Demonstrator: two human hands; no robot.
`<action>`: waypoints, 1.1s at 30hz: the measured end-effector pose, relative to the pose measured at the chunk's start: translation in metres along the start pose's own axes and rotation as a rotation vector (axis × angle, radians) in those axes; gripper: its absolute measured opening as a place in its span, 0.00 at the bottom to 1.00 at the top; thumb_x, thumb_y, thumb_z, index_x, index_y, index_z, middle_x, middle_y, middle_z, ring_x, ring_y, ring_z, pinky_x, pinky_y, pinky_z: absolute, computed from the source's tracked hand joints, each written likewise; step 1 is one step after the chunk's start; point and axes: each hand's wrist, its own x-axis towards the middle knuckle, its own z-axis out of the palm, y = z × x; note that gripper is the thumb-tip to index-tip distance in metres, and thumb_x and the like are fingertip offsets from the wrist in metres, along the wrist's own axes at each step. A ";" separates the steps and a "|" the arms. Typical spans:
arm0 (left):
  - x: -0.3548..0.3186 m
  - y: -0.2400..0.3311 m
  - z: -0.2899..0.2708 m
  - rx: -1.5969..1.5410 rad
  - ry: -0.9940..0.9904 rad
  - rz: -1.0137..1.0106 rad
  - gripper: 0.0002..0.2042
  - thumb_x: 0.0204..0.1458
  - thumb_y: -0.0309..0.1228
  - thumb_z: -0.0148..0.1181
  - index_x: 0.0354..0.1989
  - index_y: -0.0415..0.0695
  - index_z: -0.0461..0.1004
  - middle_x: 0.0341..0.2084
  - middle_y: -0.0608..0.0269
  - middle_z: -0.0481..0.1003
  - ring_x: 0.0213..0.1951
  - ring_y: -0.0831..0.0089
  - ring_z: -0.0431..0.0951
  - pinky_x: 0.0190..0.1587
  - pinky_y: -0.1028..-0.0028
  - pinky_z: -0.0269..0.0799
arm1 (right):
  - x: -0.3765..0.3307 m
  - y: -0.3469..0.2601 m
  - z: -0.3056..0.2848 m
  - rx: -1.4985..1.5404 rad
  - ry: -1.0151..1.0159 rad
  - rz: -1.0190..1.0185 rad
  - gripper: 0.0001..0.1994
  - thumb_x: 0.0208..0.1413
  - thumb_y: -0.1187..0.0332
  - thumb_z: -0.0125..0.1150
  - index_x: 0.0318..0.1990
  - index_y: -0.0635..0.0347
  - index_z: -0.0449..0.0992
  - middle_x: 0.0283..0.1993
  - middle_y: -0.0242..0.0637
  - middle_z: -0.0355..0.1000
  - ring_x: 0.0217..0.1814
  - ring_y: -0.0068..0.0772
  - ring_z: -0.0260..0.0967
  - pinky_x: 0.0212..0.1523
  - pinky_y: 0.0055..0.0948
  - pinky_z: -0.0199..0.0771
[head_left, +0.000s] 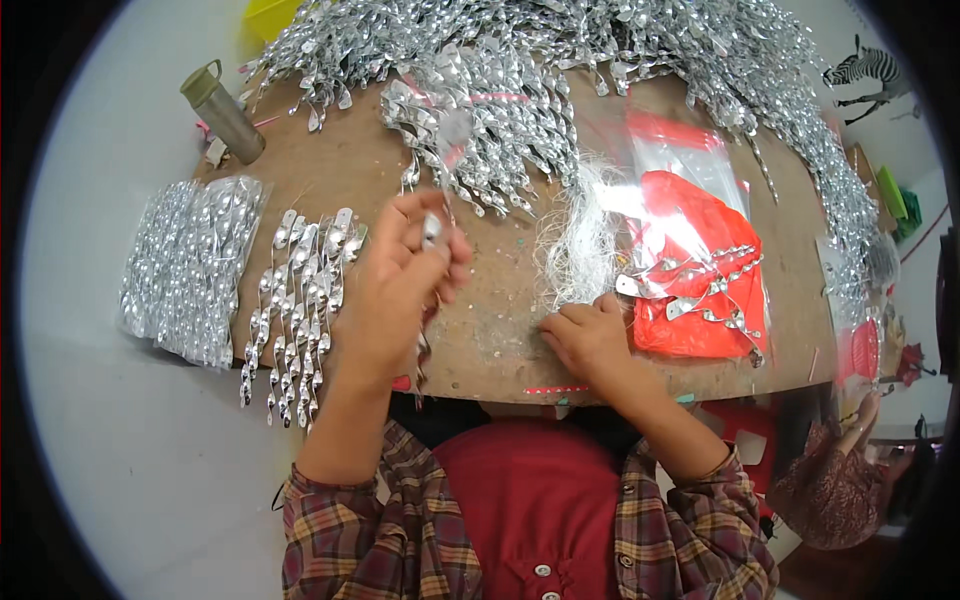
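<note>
Raised over the front of the table, my left hand is closed round a twisted silver strip; its lower end hangs down past the wrist. My right hand rests low on the tabletop with curled fingers, and whatever it may pinch is hidden. Just beyond it lies a loose bundle of clear thread. To its right, a few silver twisted strips lie across a red plastic bag. Several more twisted strips lie in a row left of my left hand, their ends over the table edge.
Clear bags of packed strips sit at the table's left edge, near a metal bottle. A large silver heap lines the back and right; a bagged bunch lies before it. Clear bags lie right. Another person is at far right.
</note>
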 end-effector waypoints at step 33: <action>-0.024 -0.070 0.012 0.089 -0.499 -0.559 0.08 0.49 0.32 0.58 0.32 0.41 0.73 0.16 0.70 0.70 0.15 0.88 0.61 0.17 0.87 0.54 | -0.018 0.020 -0.049 1.138 0.140 0.778 0.02 0.52 0.75 0.54 0.32 0.62 0.70 0.26 0.21 0.64 0.27 0.09 0.56 0.28 0.13 0.57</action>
